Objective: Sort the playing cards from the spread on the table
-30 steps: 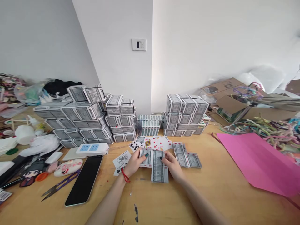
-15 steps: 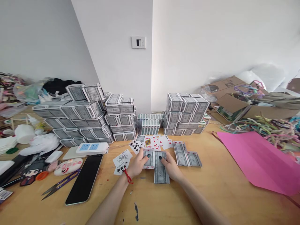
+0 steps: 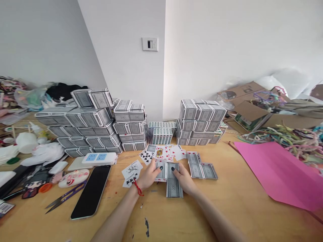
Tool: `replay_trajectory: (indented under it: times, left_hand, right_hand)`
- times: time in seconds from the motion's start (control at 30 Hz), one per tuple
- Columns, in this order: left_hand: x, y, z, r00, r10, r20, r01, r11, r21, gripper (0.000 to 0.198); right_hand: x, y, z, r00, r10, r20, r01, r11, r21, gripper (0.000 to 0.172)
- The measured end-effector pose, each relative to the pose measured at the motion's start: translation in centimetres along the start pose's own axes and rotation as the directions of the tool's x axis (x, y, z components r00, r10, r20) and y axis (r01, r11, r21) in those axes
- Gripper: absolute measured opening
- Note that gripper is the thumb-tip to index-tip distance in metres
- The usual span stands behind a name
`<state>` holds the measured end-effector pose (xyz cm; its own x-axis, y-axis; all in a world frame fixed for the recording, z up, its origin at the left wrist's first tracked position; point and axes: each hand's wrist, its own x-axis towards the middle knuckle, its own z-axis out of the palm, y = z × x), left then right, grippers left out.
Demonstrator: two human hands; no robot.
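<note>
Between my hands is a piece made of joined, folded playing cards [image 3: 174, 184], grey patterned backs facing up. My left hand [image 3: 150, 174] grips its shorter left part, thumb on top and fingers hidden beneath. At the longer right part, my right hand [image 3: 184, 178] holds the edge with its thumb pressed on the card back. A similar folded card piece [image 3: 195, 165] lies to the right of my right hand, touching neither hand. Loose face-up cards [image 3: 165, 152] are spread just beyond my hands, and a joker card [image 3: 132, 170] lies left of my left wrist.
Stacked card blocks [image 3: 88, 127] rise at the back left, with another stack [image 3: 202, 117] at the back right. Card packs [image 3: 162, 136] stand between them. A phone [image 3: 91, 193] and scissors [image 3: 67, 196] lie left; pink paper [image 3: 277, 171] and an open cardboard box [image 3: 285, 119] are right.
My hands and the card piece stay almost in place, with the thumbs still on top. The whole view has shifted very slightly.
</note>
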<state>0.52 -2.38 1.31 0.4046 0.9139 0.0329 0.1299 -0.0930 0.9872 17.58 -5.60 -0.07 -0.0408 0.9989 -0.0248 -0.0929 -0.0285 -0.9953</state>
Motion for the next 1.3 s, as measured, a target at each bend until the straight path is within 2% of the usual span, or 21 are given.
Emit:
replay_trajectory:
  times: [0.07, 0.17, 0.23, 0.37, 0.5, 0.63, 0.77, 0.87, 1.0, 1.07, 1.2, 1.3]
  left_hand:
    - [-0.1, 0.5, 0.1, 1.000, -0.014, 0.011, 0.015, 0.998, -0.069, 0.032]
    - [-0.1, 0.8, -0.1, 0.992, -0.122, 0.041, 0.128, 0.968, -0.215, 0.034]
    - [0.1, 0.8, -0.4, 0.985, -0.175, -0.005, 0.163, 0.930, -0.329, 0.038]
    - [0.4, 0.3, -1.2, 0.968, -0.209, -0.137, 0.096, 0.817, -0.568, 0.045]
    - [0.6, -0.2, -1.4, 0.982, -0.147, -0.119, 0.025, 0.725, -0.688, 0.057]
    - [0.6, -0.1, -1.3, 0.992, -0.072, -0.101, -0.023, 0.696, -0.718, 0.058]
    - [0.4, 0.9, -1.4, 0.997, -0.047, -0.058, -0.010, 0.689, -0.725, 0.055]
    - [0.2, 1.4, -1.4, 0.999, -0.048, -0.019, 0.018, 0.675, -0.737, 0.054]
    - [0.3, 1.1, -1.1, 0.990, -0.136, -0.026, 0.074, 0.677, -0.732, 0.048]
    - [0.5, 0.8, -1.1, 0.983, -0.179, -0.038, 0.093, 0.669, -0.738, 0.043]
    - [0.9, 0.8, -1.6, 0.975, -0.221, -0.016, 0.124, 0.605, -0.786, 0.040]
    - [0.9, 1.0, -1.8, 0.980, -0.201, -0.002, 0.118, 0.585, -0.802, 0.044]
  right_hand:
    - [-0.2, -0.5, 0.1, 0.999, 0.009, 0.032, -0.012, 0.997, 0.074, 0.029]
    - [-0.6, -1.5, 0.1, 0.998, 0.007, 0.058, -0.019, 0.976, 0.218, 0.034]
    - [-0.8, -2.1, -0.1, 0.998, 0.024, 0.065, -0.043, 0.946, 0.323, 0.039]
    - [-1.0, -2.6, -0.4, 0.976, 0.110, 0.186, -0.179, 0.893, 0.412, 0.051]
    - [-0.9, -2.1, -0.6, 0.966, 0.133, 0.220, -0.223, 0.860, 0.458, 0.047]
    - [-0.8, -1.7, -0.8, 0.982, 0.103, 0.160, -0.174, 0.826, 0.536, 0.030]
    - [-1.0, -1.8, -1.1, 0.992, 0.043, 0.121, -0.105, 0.810, 0.577, 0.018]
    - [-1.0, -1.9, -1.1, 0.996, 0.018, 0.086, -0.061, 0.845, 0.532, 0.019]
    - [-0.8, -1.6, -0.7, 1.000, -0.008, 0.005, 0.005, 0.917, 0.398, 0.016]
    - [-0.8, -1.4, -0.6, 0.998, -0.043, -0.051, 0.058, 0.933, 0.355, 0.022]
    - [-0.7, -1.1, -0.6, 0.995, -0.053, -0.090, 0.082, 0.931, 0.356, 0.049]
    - [-0.5, -0.9, -0.7, 0.990, -0.042, -0.133, 0.089, 0.923, 0.373, 0.055]
